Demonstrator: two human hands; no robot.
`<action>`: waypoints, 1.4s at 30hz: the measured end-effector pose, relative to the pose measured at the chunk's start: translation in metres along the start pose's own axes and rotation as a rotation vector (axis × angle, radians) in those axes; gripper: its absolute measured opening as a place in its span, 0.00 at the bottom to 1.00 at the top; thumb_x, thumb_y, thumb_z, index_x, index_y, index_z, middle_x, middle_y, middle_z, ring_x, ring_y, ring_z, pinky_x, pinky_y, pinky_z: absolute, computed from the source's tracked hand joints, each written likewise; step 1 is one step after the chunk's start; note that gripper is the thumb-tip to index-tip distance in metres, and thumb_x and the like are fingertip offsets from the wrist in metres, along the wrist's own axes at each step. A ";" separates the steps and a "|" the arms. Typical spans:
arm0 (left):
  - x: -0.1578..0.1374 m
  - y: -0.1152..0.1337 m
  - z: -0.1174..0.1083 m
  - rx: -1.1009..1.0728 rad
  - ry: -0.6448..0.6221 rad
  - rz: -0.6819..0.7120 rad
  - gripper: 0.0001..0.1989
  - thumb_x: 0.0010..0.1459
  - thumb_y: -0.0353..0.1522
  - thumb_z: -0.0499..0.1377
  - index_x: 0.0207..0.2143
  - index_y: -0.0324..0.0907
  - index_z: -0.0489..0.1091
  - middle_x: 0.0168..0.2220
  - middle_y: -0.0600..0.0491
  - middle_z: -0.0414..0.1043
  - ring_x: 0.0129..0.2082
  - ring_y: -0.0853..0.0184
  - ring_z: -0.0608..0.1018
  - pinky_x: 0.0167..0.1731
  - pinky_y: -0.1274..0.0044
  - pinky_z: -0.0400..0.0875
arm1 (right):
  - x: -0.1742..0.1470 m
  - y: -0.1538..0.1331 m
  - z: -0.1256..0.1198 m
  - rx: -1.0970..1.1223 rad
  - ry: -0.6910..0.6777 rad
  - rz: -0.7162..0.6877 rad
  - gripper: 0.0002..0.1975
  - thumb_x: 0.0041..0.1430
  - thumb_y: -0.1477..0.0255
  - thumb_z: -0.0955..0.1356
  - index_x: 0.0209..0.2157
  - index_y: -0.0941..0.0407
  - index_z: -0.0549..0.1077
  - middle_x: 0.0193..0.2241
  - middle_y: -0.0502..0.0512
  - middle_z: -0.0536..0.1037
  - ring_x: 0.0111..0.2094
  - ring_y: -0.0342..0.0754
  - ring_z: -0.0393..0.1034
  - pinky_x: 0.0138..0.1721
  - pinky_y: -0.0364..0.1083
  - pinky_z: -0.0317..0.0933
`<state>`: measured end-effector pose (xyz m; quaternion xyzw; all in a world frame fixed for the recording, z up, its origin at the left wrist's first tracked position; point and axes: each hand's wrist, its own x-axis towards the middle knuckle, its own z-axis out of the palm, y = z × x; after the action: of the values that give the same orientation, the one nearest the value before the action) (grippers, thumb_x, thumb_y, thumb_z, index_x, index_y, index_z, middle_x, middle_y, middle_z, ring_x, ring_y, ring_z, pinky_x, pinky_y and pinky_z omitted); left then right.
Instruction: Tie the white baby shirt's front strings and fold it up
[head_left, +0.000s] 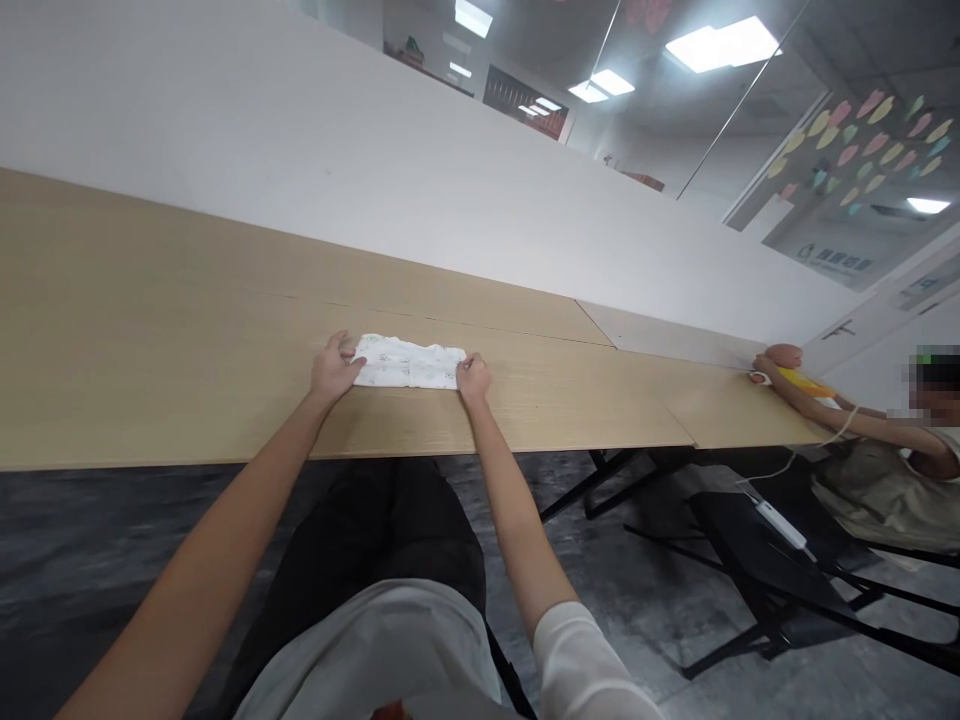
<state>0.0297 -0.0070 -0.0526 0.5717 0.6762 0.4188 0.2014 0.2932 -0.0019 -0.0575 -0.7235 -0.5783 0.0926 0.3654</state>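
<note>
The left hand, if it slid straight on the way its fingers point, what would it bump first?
Probably the folded white cloth: the left hand already touches its left end, fingers pointing right along it.

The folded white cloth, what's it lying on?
The folded white cloth lies flat on the wooden table, left hand and right hand at its ends. The tabletop directly beneath it is covered.

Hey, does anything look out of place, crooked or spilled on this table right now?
Nothing stands out. The small white printed folded cloth lies flat on the light wooden table, left hand and right hand at its ends.
</note>
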 end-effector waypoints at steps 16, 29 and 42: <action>-0.004 0.001 -0.004 0.219 0.030 -0.032 0.20 0.54 0.39 0.59 0.47 0.40 0.77 0.46 0.45 0.80 0.49 0.52 0.78 0.51 0.66 0.70 | -0.002 0.003 -0.001 -0.007 0.018 0.000 0.09 0.60 0.77 0.66 0.34 0.60 0.80 0.37 0.61 0.81 0.39 0.51 0.75 0.43 0.45 0.66; -0.003 -0.004 -0.001 0.067 0.077 0.053 0.23 0.53 0.32 0.56 0.52 0.38 0.72 0.39 0.49 0.79 0.40 0.61 0.80 0.45 0.73 0.72 | -0.001 0.007 0.002 0.088 -0.017 -0.158 0.12 0.59 0.81 0.64 0.39 0.59 0.79 0.38 0.59 0.80 0.40 0.48 0.73 0.47 0.44 0.65; -0.006 -0.001 0.000 0.263 0.034 0.120 0.20 0.58 0.31 0.51 0.50 0.38 0.74 0.44 0.43 0.77 0.46 0.55 0.77 0.47 0.70 0.70 | -0.008 -0.006 -0.007 -0.136 -0.094 -0.111 0.13 0.66 0.80 0.63 0.43 0.62 0.80 0.46 0.65 0.78 0.41 0.49 0.75 0.46 0.43 0.66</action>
<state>0.0307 -0.0130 -0.0543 0.6253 0.6932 0.3476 0.0879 0.2903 -0.0116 -0.0511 -0.7085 -0.6389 0.0664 0.2923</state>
